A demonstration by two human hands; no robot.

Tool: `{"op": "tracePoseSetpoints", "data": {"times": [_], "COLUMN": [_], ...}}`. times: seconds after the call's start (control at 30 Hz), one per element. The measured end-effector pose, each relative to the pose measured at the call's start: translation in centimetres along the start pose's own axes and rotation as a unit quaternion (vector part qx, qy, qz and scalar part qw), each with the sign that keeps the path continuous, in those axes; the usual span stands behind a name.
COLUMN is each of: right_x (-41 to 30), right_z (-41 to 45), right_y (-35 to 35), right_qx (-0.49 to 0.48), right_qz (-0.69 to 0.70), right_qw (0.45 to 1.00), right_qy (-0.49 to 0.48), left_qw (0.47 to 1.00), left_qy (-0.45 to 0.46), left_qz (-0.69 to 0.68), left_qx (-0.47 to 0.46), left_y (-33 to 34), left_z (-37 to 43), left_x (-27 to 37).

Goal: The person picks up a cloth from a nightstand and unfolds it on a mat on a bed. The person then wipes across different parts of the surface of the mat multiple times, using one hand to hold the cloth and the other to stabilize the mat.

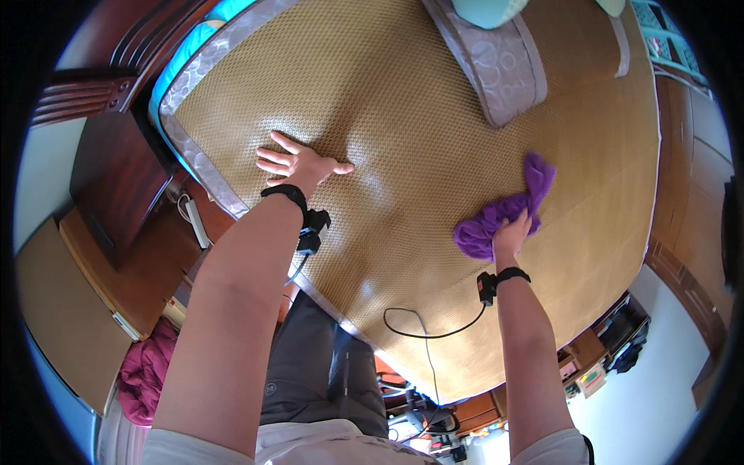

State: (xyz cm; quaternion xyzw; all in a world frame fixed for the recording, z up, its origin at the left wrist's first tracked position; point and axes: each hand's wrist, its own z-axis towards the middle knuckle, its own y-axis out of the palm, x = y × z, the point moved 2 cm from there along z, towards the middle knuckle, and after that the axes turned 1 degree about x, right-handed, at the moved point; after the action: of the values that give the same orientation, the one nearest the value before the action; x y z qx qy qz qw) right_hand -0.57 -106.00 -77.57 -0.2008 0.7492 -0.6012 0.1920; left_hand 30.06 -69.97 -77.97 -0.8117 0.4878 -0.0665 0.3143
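Note:
A woven tan sleeping mat with a pale patterned border covers the bed before me. My left hand lies on the mat with its fingers spread and nothing in it. On the right, my right hand presses on a crumpled purple cloth, its fingers over the cloth; part of the cloth sticks out beyond the fingers. Each wrist wears a black strap with a small black device, and a cable runs from each device.
A folded patterned mat piece lies at the top, with a pale green item on it. The dark wooden headboard stands upper left, above a dark wooden cabinet. A black cable loops over the mat. A white power strip is left of the bed.

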Motion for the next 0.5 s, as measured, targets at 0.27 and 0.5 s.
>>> {"op": "tracePoseSetpoints", "data": {"times": [0.27, 0.5], "right_x": [8.9, 14.2], "right_z": [-8.4, -8.7], "right_y": [4.7, 7.1], "right_qx": [0.048, 0.157], "right_qz": [0.061, 0.170], "right_qw": [0.960, 0.899], "right_qy": [0.270, 0.373], "left_qw": [0.999, 0.997], "left_qy": [0.014, 0.034], "left_qz": [-0.025, -0.053], "left_qx": [0.040, 0.046], "left_y": [0.7, 0.3], "left_z": [0.5, -2.5], "left_x": [-0.5, -0.6]}}
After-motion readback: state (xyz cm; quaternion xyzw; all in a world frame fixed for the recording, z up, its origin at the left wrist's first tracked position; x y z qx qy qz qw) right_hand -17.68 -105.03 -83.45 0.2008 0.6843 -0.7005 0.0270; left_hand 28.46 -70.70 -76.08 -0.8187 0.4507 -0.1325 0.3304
